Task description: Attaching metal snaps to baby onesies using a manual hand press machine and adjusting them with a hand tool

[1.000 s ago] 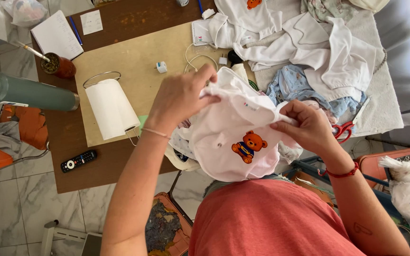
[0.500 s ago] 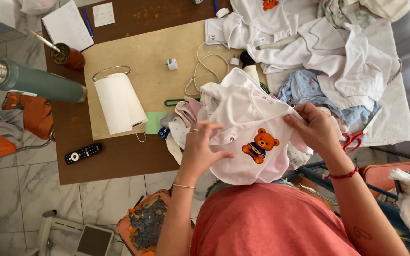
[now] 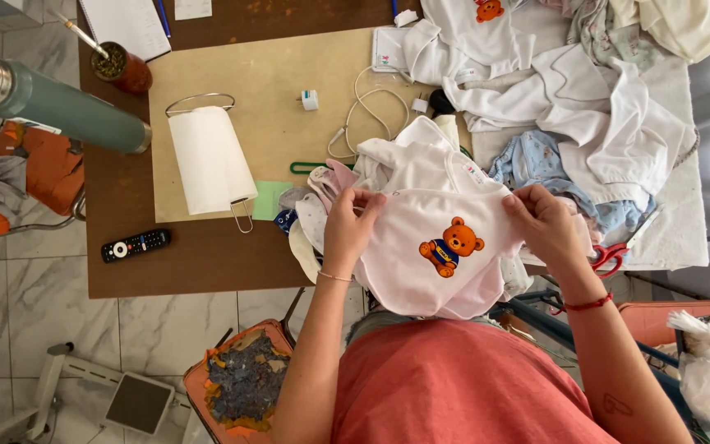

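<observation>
Left hand (image 3: 348, 226) shifted to garment (image 3: 445, 255) edge; right hand (image 3: 542, 224) pinching opposite edge; now spread flat, bear showing.

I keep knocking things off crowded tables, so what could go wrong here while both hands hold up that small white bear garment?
The left hand and right hand spread the white bear garment over a heap of small clothes at the table edge; those might slide off. The red-handled scissors lie half hidden beside the right hand and could snag fabric or nick a finger.
</observation>
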